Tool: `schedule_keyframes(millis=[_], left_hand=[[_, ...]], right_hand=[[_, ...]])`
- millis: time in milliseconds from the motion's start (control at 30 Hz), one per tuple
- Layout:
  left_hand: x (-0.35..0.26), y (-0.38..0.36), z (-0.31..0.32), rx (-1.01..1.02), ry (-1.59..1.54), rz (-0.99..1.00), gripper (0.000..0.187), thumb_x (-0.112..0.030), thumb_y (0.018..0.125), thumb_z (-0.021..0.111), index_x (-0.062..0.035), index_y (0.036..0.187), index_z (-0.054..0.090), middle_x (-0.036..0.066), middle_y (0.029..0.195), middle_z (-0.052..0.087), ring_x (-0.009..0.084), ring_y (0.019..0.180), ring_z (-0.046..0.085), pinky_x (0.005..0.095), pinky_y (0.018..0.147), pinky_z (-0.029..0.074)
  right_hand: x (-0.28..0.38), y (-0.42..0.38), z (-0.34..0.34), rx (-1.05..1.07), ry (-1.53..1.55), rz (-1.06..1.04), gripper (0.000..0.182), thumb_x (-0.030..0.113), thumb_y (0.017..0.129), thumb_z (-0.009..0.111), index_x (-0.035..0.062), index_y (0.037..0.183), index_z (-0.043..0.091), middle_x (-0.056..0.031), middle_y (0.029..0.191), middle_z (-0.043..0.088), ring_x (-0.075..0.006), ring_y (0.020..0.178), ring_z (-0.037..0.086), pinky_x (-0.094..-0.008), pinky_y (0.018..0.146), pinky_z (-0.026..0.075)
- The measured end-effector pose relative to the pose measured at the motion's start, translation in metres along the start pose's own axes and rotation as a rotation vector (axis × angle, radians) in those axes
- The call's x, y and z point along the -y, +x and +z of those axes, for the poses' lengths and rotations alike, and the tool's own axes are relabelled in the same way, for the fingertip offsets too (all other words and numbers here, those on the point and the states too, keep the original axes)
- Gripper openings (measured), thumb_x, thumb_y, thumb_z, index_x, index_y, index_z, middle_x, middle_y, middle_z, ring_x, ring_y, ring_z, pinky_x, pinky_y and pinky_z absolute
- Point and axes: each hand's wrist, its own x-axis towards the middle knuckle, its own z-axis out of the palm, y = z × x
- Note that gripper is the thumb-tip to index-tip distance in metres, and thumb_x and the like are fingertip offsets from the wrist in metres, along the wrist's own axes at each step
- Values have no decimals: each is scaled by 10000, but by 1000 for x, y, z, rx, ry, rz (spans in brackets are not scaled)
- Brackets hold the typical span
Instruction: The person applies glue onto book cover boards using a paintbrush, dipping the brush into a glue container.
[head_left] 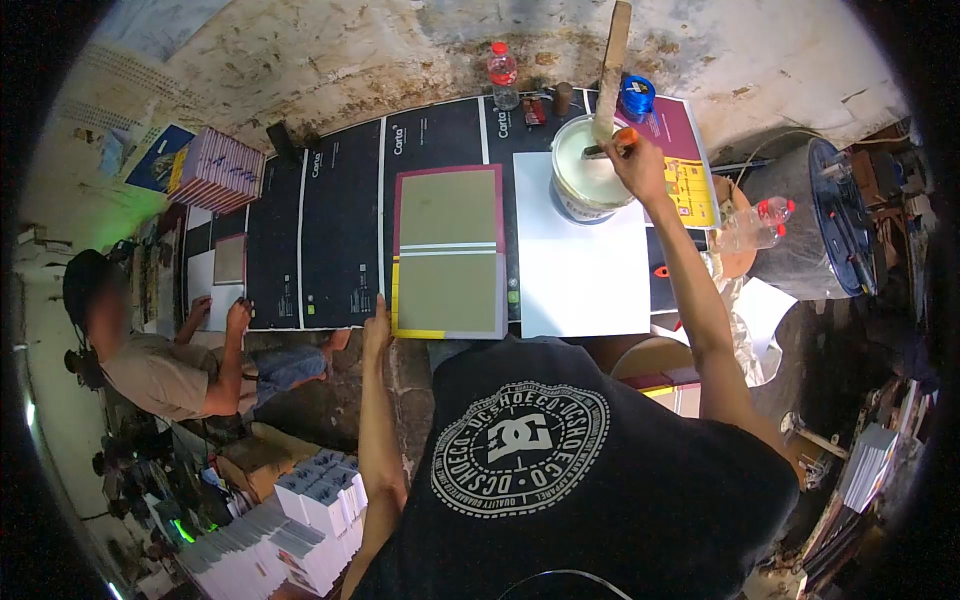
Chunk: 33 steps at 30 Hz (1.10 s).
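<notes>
My right hand (640,168) is closed around a brush with an orange handle (626,137). Its dark lower part reaches over the white paste inside a bucket (583,208); the brush's tip is hard to make out. A wooden stick (612,70) rises from the bucket's far side. My left hand (377,326) is at the table's near edge, a finger stretched out, beside the lower left corner of an opened-out book cover (450,205). Grey boards lie on that cover, framed by maroon and yellow margins. Under the bucket's near side lies a white sheet (582,285).
Black printed sheets (340,230) cover the table. Behind the bucket stand a water bottle (503,75) and a blue tape roll (637,97). A stack of books (220,170) sits far left, near another person (165,370) handling a sheet. More bottles (750,225) lie right.
</notes>
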Motion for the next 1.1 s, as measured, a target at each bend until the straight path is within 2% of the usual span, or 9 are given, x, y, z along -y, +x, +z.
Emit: schedule_keyframes(millis=[200, 300, 433, 567, 667, 800, 933, 1000, 1100], left_hand=[[35, 10, 7, -122, -108, 96, 887, -718, 934, 329, 76, 932, 724, 185, 882, 700, 250, 849, 640, 366, 746, 467], [27, -14, -9, 33, -30, 8, 893, -726, 925, 350, 88, 1070, 687, 174, 966, 699, 241, 928, 646, 364, 787, 485], [73, -2, 9, 7, -282, -81, 908, -745, 905, 374, 84, 1171, 630, 160, 935, 701, 244, 856, 662, 377, 756, 508], [105, -11, 0, 6, -287, -200, 917, -767, 890, 368, 58, 1214, 604, 166, 984, 696, 249, 883, 664, 374, 758, 504], [127, -36, -10, -23, -307, -325, 926, -785, 879, 353, 30, 1257, 579, 176, 1062, 685, 247, 934, 654, 377, 774, 489], [144, -82, -15, -100, -375, -319, 972, -824, 857, 305, -10, 1341, 520, 136, 1174, 660, 232, 970, 627, 411, 802, 450], [193, -82, -23, -62, -446, -459, 983, -832, 851, 288, -36, 1395, 479, 113, 1283, 614, 244, 1074, 607, 404, 826, 423], [178, -103, -23, -109, -402, -515, 965, -824, 856, 301, -43, 1393, 484, 117, 1279, 617, 247, 1076, 610, 380, 773, 435], [189, -113, -20, -144, -354, -529, 961, -823, 855, 298, -41, 1380, 491, 108, 1253, 633, 247, 1064, 617, 357, 686, 443]], right_hand=[[-3, 19, -19, 14, -28, 62, 438, 447, 844, 715, 15, 863, 640, -204, 710, 659, -380, 687, 670, -452, 621, 505], [6, 31, -40, -45, 39, 89, 452, 472, 857, 692, 22, 861, 645, -206, 717, 659, -378, 701, 673, -451, 624, 504], [19, 44, -46, 180, -91, 196, 531, 538, 887, 604, 11, 921, 658, -246, 795, 672, -401, 783, 677, -482, 677, 522], [4, 53, -14, 382, -204, 47, 583, 528, 885, 593, -22, 1077, 615, -290, 921, 672, -454, 880, 662, -528, 761, 522], [3, 71, -4, 570, -246, 0, 561, 520, 889, 588, 10, 1122, 606, -291, 937, 672, -456, 895, 659, -521, 774, 522], [46, 76, -20, 589, -266, 44, 519, 479, 891, 598, -8, 1068, 627, -293, 931, 669, -450, 894, 659, -504, 787, 522], [41, 71, -11, 653, -172, -40, 517, 471, 885, 610, -31, 1002, 640, -287, 920, 673, -444, 884, 663, -503, 780, 519], [18, 69, 9, 704, -296, -58, 528, 496, 882, 615, -23, 967, 651, -292, 908, 674, -436, 862, 667, -495, 767, 516], [-6, 72, 20, 594, -340, -43, 541, 472, 885, 609, -57, 999, 629, -307, 916, 669, -444, 880, 665, -497, 780, 521]])
